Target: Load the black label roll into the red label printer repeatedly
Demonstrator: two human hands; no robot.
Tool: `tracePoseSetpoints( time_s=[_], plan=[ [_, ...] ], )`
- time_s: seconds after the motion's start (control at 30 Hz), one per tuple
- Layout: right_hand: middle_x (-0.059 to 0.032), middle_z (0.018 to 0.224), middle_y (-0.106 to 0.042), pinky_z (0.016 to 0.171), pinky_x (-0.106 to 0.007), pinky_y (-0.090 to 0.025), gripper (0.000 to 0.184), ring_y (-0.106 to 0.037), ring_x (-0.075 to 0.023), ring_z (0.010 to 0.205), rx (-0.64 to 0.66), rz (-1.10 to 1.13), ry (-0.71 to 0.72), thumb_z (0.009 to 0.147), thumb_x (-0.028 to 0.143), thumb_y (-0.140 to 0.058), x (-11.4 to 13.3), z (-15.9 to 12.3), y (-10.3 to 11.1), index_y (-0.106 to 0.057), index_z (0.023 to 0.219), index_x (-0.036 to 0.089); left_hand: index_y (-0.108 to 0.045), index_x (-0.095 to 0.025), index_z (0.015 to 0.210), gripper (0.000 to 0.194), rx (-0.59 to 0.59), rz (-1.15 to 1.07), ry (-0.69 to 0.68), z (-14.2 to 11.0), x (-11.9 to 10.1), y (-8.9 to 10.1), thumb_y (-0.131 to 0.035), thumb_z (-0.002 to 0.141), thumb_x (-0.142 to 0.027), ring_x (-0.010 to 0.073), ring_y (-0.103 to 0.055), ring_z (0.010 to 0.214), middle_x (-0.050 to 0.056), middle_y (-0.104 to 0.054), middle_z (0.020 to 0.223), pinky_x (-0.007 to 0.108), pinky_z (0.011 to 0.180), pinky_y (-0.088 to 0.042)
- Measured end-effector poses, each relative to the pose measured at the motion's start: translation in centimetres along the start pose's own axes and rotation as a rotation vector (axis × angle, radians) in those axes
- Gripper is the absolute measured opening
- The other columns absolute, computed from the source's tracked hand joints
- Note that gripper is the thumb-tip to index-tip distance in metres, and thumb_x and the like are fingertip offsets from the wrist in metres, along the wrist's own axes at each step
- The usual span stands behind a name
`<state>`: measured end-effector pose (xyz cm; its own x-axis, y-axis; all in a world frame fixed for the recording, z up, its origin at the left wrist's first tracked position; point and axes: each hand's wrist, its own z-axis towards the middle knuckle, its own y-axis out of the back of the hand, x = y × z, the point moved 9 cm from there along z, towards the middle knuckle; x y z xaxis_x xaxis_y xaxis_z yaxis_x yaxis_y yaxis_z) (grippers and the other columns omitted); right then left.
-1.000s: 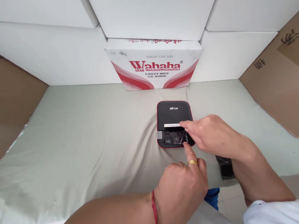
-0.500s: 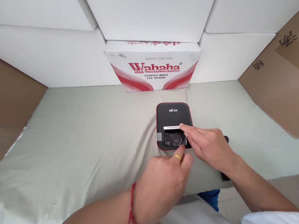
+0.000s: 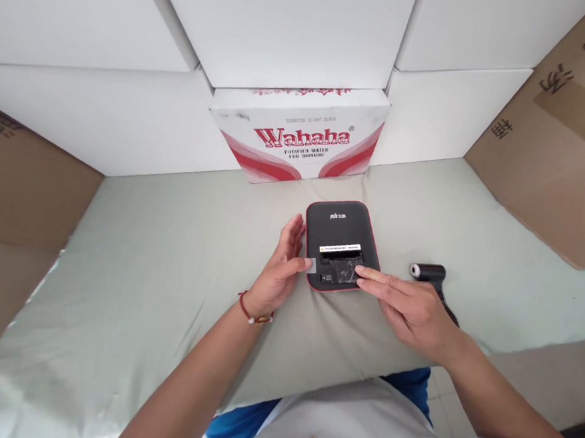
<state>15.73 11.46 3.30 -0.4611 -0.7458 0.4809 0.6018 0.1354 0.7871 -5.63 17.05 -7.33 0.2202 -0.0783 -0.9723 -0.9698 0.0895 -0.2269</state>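
Observation:
A flat black device (image 3: 338, 229) with rounded corners and a red rim lies on the cloth, a white warning strip (image 3: 339, 248) across its middle. Below the strip is a recess with dark shiny film (image 3: 345, 270) over it. My left hand (image 3: 283, 265) lies along the device's left edge, fingers stretched out, its thumb on a small grey tab (image 3: 312, 266). From the right, the extended fingertips of my right hand (image 3: 409, 308) touch the film's right part; the other fingers curl loosely below. Beside that hand lies a black roll (image 3: 426, 273) with a white core, partly hidden.
A pale green cloth (image 3: 169, 257) covers the table. At the back stands a red and white water carton (image 3: 298, 139) against stacked white boxes (image 3: 285, 32). Brown cardboard (image 3: 568, 151) flanks the right side and more cardboard (image 3: 25, 173) the left. The table's front edge runs before my body.
My left hand has moved from the film's lower edge to the device's left side and grey tab. My right hand has shifted down from the white strip onto the film. The roll shows more.

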Motion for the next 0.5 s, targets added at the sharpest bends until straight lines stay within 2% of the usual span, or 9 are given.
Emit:
tracePoseSetpoints(
  time_s=[0.1, 0.17, 0.23, 0.37, 0.43, 0.5],
  plan=[
    [-0.01, 0.147, -0.072, 0.088, -0.033, -0.067, 0.056, -0.08, -0.0186, 0.113, -0.002, -0.008, 0.004, 0.098, -0.001, -0.047, 0.0, 0.1, 0.0, -0.069, 0.142, 0.024, -0.021, -0.044, 0.168, 0.101, 0.029, -0.048, -0.06, 0.3, 0.3, -0.8, -0.076, 0.083, -0.046, 0.03, -0.015, 0.172, 0.0, -0.019, 0.184, 0.057, 0.14, -0.019],
    [-0.0089, 0.145, -0.073, 0.083, -0.039, -0.068, 0.055, -0.081, -0.0204, 0.1, -0.015, -0.042, 0.009, 0.098, 0.001, -0.049, 0.1, 0.2, 0.1, -0.071, 0.141, 0.028, -0.014, -0.045, 0.169, 0.109, 0.031, -0.057, -0.085, 0.3, 0.4, -1.0, -0.079, 0.082, -0.05, 0.03, -0.013, 0.172, 0.001, -0.016, 0.185, 0.056, 0.14, -0.02],
    [-0.0076, 0.14, -0.076, 0.082, -0.046, -0.067, 0.053, -0.079, -0.0236, 0.095, -0.035, -0.085, 0.021, 0.096, 0.003, -0.053, 0.2, 0.6, 0.4, -0.074, 0.137, 0.03, -0.012, -0.045, 0.17, 0.114, 0.026, -0.058, -0.101, 0.4, 0.6, -0.9, -0.083, 0.08, -0.053, 0.0301, -0.011, 0.173, 0.002, -0.014, 0.185, 0.055, 0.14, -0.019],
    [-0.0048, 0.128, -0.082, 0.106, -0.057, -0.061, 0.044, -0.073, -0.0287, 0.123, -0.045, -0.091, 0.083, 0.095, 0.005, -0.057, 0.7, 1.6, 1.0, -0.077, 0.127, 0.029, -0.016, -0.043, 0.169, 0.112, 0.03, -0.052, -0.145, 0.6, 0.9, -0.8, -0.083, 0.081, -0.06, 0.0311, -0.014, 0.172, 0.004, -0.014, 0.185, 0.056, 0.14, -0.019],
    [-0.005, 0.123, -0.084, 0.113, -0.054, -0.058, 0.04, -0.075, -0.0256, 0.122, -0.007, -0.044, 0.116, 0.098, 0.006, -0.055, 0.9, 2.5, 1.2, -0.077, 0.123, 0.027, -0.019, -0.041, 0.168, 0.107, 0.043, -0.05, -0.164, 0.7, 1.1, -0.9, -0.081, 0.082, -0.062, 0.0318, -0.016, 0.172, 0.006, -0.016, 0.184, 0.057, 0.138, -0.023],
    [-0.0052, 0.118, -0.084, 0.107, -0.046, -0.062, 0.037, -0.079, -0.0217, 0.111, 0.029, -0.011, 0.085, 0.102, 0.009, -0.051, 0.5, 3.9, 1.4, -0.077, 0.122, 0.026, -0.024, -0.038, 0.165, 0.101, 0.054, -0.052, -0.18, 0.7, 1.2, -1.0, -0.08, 0.084, -0.061, 0.0325, -0.019, 0.171, 0.008, -0.019, 0.183, 0.057, 0.138, -0.025]
  ],
)
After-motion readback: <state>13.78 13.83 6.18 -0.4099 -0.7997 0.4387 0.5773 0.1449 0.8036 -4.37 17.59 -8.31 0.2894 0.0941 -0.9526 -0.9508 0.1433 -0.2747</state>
